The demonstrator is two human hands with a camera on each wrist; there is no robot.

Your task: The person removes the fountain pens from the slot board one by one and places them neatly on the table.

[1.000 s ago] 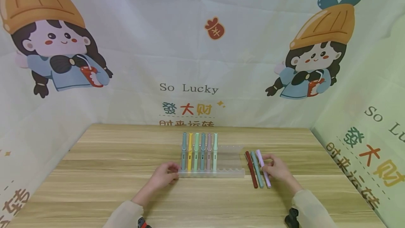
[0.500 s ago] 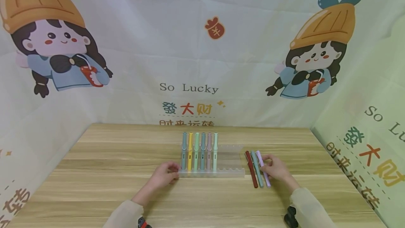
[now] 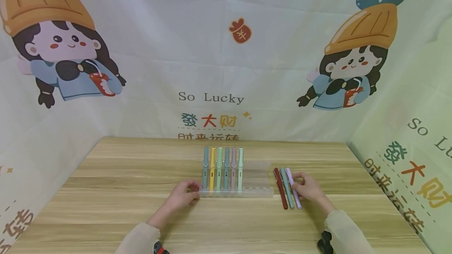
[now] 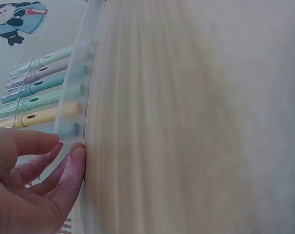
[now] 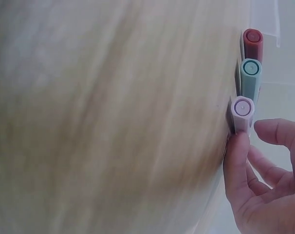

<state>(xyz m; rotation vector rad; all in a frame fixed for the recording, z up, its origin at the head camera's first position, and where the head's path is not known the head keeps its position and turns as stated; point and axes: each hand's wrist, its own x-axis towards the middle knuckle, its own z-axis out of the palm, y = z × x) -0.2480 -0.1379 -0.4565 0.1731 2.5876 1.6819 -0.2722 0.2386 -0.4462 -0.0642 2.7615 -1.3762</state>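
In the head view, a clear pen rack (image 3: pixel 256 193) lies on the table, with several pens side by side in its left part, among them a yellow pen (image 3: pixel 212 171). My left hand (image 3: pixel 184 195) holds the rack's near left corner; in the left wrist view, thumb and fingers (image 4: pixel 75 161) meet that end. To the right of the rack lie a dark red pen (image 3: pixel 280 189), a blue-green pen (image 3: pixel 287 189) and a lilac pen (image 3: pixel 295 193). My right hand (image 3: pixel 309 187) pinches the lilac pen from its right side, thumb and finger (image 5: pixel 237 158) at its barrel.
The wood-grain table (image 3: pixel 226 226) stretches in front of the rack and to both sides. Behind it hangs a printed cloth (image 3: pixel 159 69) with cartoon figures, and similar cloth closes off both sides.
The lilac pen's top has shifted very slightly under my right hand, and the right sleeve has moved a little. My left hand and the rack stay where they were.
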